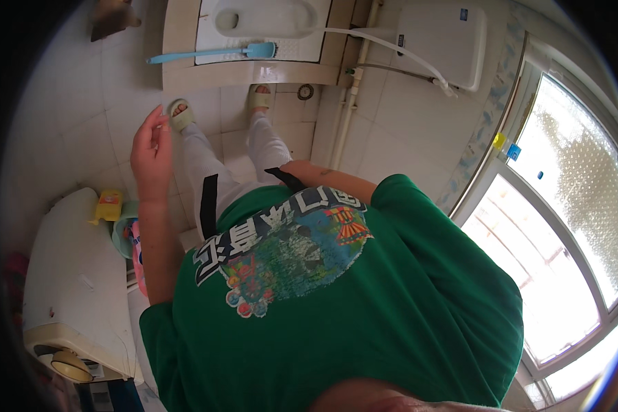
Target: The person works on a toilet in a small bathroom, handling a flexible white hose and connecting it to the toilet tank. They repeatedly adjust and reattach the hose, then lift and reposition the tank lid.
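Note:
My left hand (pixel 152 147) is raised at the left of the head view, open, its fingers loosely bent and holding nothing. My right hand (pixel 287 169) rests by the right side of my waist, touching my white trousers (pixel 209 158) near a black strap (pixel 288 180); its fingers are hidden. I wear a green T-shirt (pixel 446 302) and pale slippers (pixel 185 120). Beyond my feet a blue long-handled brush (pixel 261 51) lies across a white squat toilet (pixel 302 20) in a raised tiled surround (pixel 178 79).
Upper right are a white cistern (pixel 439 41), hose (pixel 391 39) and pipes (pixel 353 93). A bright window (pixel 570 192) is at right. At left stand a white appliance (pixel 72 268), yellow bottle (pixel 109 204) and pale green basin (pixel 121 233). A drain (pixel 305 92) sits in the floor.

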A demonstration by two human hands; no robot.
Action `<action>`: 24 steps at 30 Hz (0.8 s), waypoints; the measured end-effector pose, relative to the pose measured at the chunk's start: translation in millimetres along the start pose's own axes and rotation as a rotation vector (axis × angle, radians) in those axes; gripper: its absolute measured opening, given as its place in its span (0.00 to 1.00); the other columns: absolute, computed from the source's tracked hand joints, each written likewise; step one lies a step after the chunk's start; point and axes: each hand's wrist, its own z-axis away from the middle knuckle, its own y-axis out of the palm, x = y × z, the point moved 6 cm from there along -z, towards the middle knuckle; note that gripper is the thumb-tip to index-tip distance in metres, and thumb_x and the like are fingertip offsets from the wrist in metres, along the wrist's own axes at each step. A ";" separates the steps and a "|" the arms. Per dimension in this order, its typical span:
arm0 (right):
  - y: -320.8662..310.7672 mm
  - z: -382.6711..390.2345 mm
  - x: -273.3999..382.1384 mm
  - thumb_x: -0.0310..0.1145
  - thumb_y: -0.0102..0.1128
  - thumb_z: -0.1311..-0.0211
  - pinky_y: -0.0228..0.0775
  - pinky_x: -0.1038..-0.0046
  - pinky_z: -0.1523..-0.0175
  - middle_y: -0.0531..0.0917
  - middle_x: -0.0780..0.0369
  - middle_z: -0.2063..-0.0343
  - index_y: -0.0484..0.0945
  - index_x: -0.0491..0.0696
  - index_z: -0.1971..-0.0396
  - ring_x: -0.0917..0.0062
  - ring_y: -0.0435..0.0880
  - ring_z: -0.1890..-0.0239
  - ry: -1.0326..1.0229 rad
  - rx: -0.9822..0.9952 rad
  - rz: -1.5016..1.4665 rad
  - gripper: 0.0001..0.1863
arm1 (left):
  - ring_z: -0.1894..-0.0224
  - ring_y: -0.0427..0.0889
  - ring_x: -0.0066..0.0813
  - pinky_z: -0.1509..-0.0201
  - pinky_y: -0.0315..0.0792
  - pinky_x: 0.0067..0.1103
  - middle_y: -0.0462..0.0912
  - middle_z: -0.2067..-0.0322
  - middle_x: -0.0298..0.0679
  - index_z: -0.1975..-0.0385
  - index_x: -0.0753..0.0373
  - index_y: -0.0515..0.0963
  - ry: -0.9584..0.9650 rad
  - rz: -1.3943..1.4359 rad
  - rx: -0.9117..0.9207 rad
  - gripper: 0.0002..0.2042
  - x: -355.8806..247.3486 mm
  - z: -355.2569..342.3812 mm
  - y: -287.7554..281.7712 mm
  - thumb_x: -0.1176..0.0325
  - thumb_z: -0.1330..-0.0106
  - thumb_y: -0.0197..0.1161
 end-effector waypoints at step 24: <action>-17.4 6.0 -0.3 0.44 0.57 0.47 0.69 0.61 0.51 0.81 0.52 0.60 0.78 0.47 0.61 0.57 0.79 0.54 0.127 -0.125 -0.083 0.18 | 0.58 0.80 0.27 0.49 0.72 0.20 0.79 0.55 0.43 0.53 0.72 0.74 0.369 -0.085 -0.366 0.11 -197.4 6.3 -80.2 0.79 0.32 0.48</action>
